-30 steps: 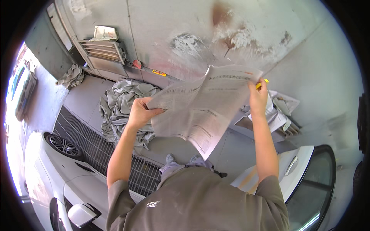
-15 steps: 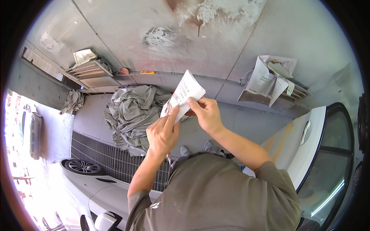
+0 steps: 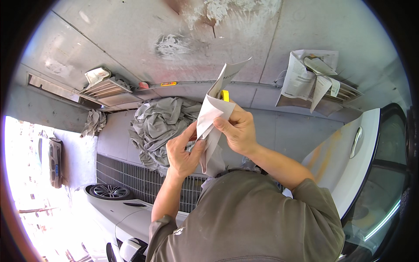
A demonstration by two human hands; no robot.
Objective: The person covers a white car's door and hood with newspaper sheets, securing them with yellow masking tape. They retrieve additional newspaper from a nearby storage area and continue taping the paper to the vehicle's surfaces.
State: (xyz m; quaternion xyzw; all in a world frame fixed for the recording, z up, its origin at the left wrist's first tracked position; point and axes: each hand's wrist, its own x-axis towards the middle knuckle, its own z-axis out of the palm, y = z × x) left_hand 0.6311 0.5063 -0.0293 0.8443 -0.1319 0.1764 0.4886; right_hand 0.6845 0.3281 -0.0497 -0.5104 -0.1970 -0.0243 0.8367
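The background is filled by a broad grey wall (image 3: 235, 26) of flat, seamed panels, smeared with chalky white and rust-brown stains. At the lower left, the smooth, rounded bodywork of a white car (image 3: 139, 214) is seen in part, with a spoked wheel set into it. On the right, a white car door (image 3: 340, 174) is streaked with yellow-brown, its dark glass framed in black. Between car and wall, the floor is crossed by a metal grating (image 3: 144, 174) of narrow slots, overlapped by a heap of limp grey cloth (image 3: 161, 126), rumpled into soft, deep folds. A slatted rack (image 3: 349, 96) at the right is draped with crinkled printed paper (image 3: 301, 78).

In mid-air before the torso, near the cloth heap, a thin, matt, whitish paper sheet (image 3: 214, 113) is held, creased into sharp-edged layers, its upper flap tapered to a point. Its left edge is pinched between thumb and fingers of the left hand (image 3: 183, 150). Its front face is pressed by the thumb of the right hand (image 3: 239, 131), whose fingers are partly hidden behind it. Just above them, a smooth yellow object (image 3: 224, 95) is half covered; whether it is gripped cannot be told.
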